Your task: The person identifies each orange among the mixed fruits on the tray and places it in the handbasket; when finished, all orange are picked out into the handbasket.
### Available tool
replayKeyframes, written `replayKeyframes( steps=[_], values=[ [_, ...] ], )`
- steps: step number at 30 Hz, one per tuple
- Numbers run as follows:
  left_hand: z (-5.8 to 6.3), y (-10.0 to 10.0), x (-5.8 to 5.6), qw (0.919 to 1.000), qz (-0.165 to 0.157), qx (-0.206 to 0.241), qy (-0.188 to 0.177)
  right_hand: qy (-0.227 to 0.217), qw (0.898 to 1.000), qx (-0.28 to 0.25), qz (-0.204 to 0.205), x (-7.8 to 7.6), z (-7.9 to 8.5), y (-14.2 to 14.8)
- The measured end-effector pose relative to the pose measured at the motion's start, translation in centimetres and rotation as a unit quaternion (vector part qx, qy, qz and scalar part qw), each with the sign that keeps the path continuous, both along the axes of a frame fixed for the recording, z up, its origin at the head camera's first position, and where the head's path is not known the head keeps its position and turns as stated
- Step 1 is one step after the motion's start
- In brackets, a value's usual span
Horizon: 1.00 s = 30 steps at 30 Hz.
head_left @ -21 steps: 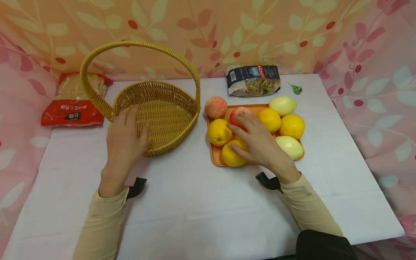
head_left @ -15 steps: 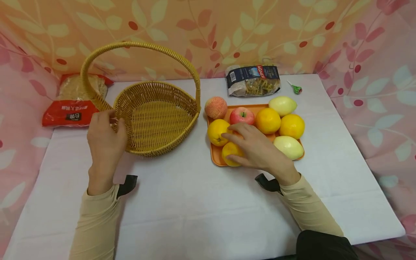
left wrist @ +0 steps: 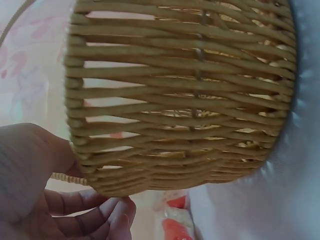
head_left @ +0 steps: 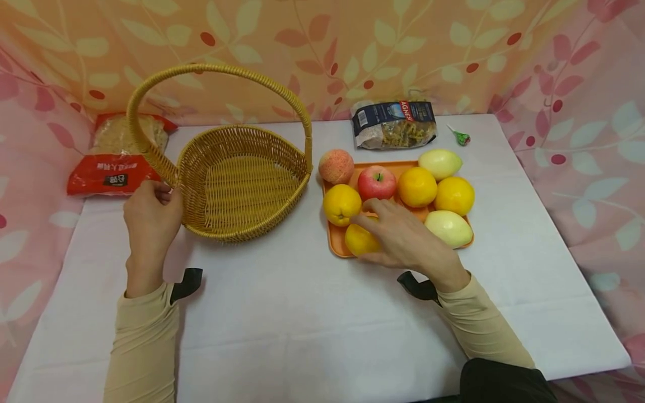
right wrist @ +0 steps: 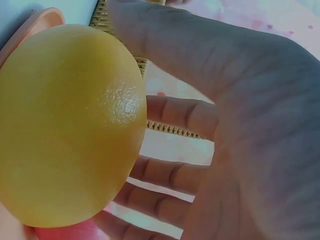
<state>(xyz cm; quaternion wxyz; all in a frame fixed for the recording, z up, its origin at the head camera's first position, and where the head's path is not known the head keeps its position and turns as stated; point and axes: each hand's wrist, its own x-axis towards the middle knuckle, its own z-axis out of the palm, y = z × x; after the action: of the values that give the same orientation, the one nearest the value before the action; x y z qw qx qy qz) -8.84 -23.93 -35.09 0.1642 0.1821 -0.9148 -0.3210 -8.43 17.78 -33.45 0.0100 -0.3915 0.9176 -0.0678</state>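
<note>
My left hand grips the left rim of the wicker basket beside the foot of its tall handle. In the left wrist view the thumb goes behind the rim and the fingers curl below it. My right hand is spread over a round yellow fruit, like an orange, at the front left of the orange tray. In the right wrist view its fingers reach behind this fruit, while the thumb stands off above it.
Around the tray lie a red apple, a peach, more yellow fruits and pale green oval fruits. Behind are a pasta bag and a lollipop. A red food bag sits left of the basket.
My left hand has moved left from over the basket to its left rim and taken hold there. The right hand has drawn back from over the apple and lowered around the front yellow fruit.
</note>
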Motion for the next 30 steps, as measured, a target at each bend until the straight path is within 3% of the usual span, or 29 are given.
replayKeyframes(
  steps=[8,30],
  values=[
    [-0.7,-0.6,-0.3,0.9999,-0.005,-0.003,-0.013,-0.004,1.000,0.018,-0.003,0.2,0.1,0.0],
    [-1.1,-0.5,-0.6,0.9999,0.000,0.003,-0.013,0.012,0.999,0.035,0.001,0.2,-0.1,0.1]
  ],
)
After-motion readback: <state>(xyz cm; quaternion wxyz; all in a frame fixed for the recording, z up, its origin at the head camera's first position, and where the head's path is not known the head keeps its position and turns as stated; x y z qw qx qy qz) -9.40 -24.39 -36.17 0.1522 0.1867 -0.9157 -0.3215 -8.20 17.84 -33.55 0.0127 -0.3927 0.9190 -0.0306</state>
